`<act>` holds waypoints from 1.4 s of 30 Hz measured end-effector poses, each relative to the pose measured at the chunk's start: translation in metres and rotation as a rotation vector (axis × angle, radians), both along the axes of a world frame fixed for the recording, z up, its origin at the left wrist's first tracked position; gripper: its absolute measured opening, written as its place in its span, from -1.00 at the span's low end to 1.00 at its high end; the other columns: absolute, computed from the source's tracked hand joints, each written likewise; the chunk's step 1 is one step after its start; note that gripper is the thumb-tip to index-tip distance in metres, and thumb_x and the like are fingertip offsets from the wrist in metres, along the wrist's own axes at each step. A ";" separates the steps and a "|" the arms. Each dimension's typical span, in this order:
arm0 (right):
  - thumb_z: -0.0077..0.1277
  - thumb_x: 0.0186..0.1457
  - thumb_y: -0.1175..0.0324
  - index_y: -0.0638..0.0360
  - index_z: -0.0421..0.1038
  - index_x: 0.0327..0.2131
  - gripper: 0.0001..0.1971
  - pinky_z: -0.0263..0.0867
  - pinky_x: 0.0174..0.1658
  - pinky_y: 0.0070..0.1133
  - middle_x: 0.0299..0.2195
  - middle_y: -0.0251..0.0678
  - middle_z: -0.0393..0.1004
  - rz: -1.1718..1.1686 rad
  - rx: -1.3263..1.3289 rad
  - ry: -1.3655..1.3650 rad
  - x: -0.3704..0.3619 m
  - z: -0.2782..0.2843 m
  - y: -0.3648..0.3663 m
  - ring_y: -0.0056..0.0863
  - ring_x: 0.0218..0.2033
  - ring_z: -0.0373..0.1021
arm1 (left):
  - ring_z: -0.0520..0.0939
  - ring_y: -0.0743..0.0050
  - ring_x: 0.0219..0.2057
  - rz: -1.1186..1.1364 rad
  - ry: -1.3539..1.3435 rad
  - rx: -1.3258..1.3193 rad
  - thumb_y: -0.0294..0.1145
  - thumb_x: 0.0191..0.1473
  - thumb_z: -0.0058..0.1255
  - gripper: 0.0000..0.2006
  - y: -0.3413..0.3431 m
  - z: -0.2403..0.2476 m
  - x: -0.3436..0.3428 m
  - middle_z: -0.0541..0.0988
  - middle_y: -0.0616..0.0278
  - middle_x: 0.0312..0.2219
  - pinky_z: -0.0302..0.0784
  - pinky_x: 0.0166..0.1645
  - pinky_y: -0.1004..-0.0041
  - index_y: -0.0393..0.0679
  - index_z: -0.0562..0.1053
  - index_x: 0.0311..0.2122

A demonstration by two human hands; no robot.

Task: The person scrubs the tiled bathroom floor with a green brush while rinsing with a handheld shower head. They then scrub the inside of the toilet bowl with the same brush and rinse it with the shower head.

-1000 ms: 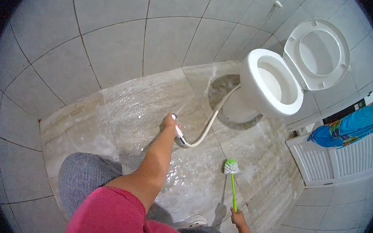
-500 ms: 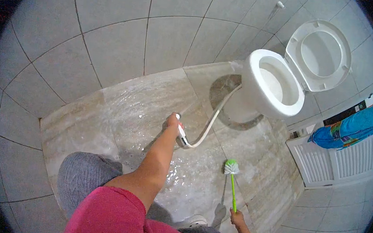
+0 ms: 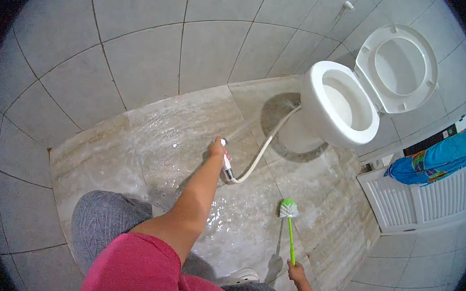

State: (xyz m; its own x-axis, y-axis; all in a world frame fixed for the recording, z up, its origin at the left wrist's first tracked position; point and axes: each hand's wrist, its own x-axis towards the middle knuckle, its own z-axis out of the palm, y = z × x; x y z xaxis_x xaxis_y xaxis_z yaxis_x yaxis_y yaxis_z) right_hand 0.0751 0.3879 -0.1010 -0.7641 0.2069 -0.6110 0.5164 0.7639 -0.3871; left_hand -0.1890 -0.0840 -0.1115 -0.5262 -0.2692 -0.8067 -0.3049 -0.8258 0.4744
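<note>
White plastic sits in the left hand (image 3: 216, 148), fingers wrapped firmly round a slim spray handle (image 3: 227, 166), and there it is, a faint streak of water slanting from the nozzle toward the upper right, low above the wet floor (image 3: 227, 221). Over to the right hand (image 3: 297, 272), clamped around the lower end of a lime-green brush (image 3: 292, 240), its handle running up and away to a round head of white bristles (image 3: 289, 211) with a green back; whether those bristles touch the tiles, I can't tell. Back at the sprayer, a cream hose (image 3: 264, 150) leaves the handle's base, bends sharply and climbs across the floor to the side of the white toilet (image 3: 311, 99). What a shine on this floor: beige, streaky, glossy with water and patches of foam, with darker grey around the toilet's foot. Up top, the raised seat (image 3: 368, 57) leans back toward the wall. Close in, a pink sleeve (image 3: 136, 264), a grey-clad knee (image 3: 109, 223) on the left, and a pale shoe (image 3: 247, 276) peeking out at the bottom. Far right, a bright blue towel (image 3: 443, 156) hangs over white louvred panels (image 3: 448, 192), and large grey wall tiles (image 3: 213, 51) curve round it all.
</note>
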 end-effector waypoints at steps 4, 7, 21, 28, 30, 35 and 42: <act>-0.15 -0.05 0.06 0.25 0.22 -0.62 -0.61 0.06 -0.78 -0.59 -0.83 -0.39 0.17 0.006 0.033 0.012 0.000 0.009 -0.006 -0.58 -0.84 0.12 | 0.22 0.44 -0.83 0.008 0.004 0.011 0.02 -0.14 -0.21 -0.65 -0.001 -0.001 0.000 0.17 0.28 -0.82 0.19 -0.72 0.38 -0.10 0.26 -0.52; -0.16 -0.07 0.03 0.33 0.30 -0.57 -0.56 0.19 -0.59 -0.45 -0.73 -0.14 0.30 -0.032 0.109 -0.055 -0.001 0.024 -0.018 -0.33 -0.70 0.28 | 0.21 0.42 -0.83 -0.022 0.043 -0.064 0.04 -0.14 -0.22 -0.64 0.000 -0.001 -0.004 0.17 0.28 -0.82 0.20 -0.71 0.36 -0.08 0.25 -0.55; -0.16 -0.04 0.05 0.23 0.21 -0.64 -0.60 0.06 -0.77 -0.61 -0.82 -0.39 0.18 -0.026 0.027 -0.051 -0.001 0.029 -0.021 -0.60 -0.84 0.12 | 0.23 0.36 -0.85 -0.085 0.091 -0.060 0.04 -0.10 -0.26 -0.61 -0.004 -0.001 -0.012 0.18 0.24 -0.85 0.20 -0.72 0.27 -0.15 0.27 -0.48; -0.15 -0.04 0.06 0.21 0.20 -0.65 -0.62 0.06 -0.77 -0.60 -0.84 -0.40 0.16 -0.104 -0.023 -0.071 0.000 0.036 -0.027 -0.59 -0.84 0.11 | 0.22 0.41 -0.87 -0.035 0.084 -0.121 0.03 -0.09 -0.27 -0.61 -0.018 0.013 -0.017 0.14 0.28 -0.86 0.18 -0.75 0.36 -0.15 0.25 -0.55; -0.15 -0.04 0.06 0.20 0.20 -0.65 -0.62 0.06 -0.77 -0.60 -0.84 -0.41 0.15 -0.074 -0.016 -0.050 0.001 0.037 -0.027 -0.59 -0.84 0.10 | 0.22 0.41 -0.87 -0.021 0.085 -0.135 0.03 -0.09 -0.27 -0.61 -0.024 0.021 -0.021 0.15 0.28 -0.87 0.18 -0.75 0.36 -0.15 0.24 -0.55; -0.14 -0.05 0.06 0.20 0.20 -0.66 -0.62 0.06 -0.77 -0.60 -0.84 -0.41 0.15 -0.103 -0.007 -0.075 0.001 0.034 -0.025 -0.58 -0.84 0.10 | 0.20 0.42 -0.88 -0.025 0.129 -0.175 0.05 -0.10 -0.27 -0.60 -0.038 0.032 -0.031 0.15 0.28 -0.87 0.16 -0.75 0.37 -0.14 0.25 -0.54; -0.14 -0.05 0.06 0.21 0.20 -0.64 -0.62 0.05 -0.79 -0.61 -0.84 -0.41 0.16 -0.129 0.016 -0.088 0.002 0.028 -0.021 -0.59 -0.85 0.10 | 0.20 0.43 -0.87 -0.026 0.172 -0.131 0.06 -0.11 -0.25 -0.61 -0.046 0.033 -0.039 0.15 0.29 -0.86 0.15 -0.76 0.37 -0.12 0.25 -0.48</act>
State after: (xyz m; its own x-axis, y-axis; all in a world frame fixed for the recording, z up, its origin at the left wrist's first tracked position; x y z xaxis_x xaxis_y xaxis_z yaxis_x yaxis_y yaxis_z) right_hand 0.0776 0.3666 -0.0734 -0.6742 0.3101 -0.6703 0.6421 0.6946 -0.3245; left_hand -0.2276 -0.1301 -0.0788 -0.6614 -0.3500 -0.6633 -0.2307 -0.7466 0.6240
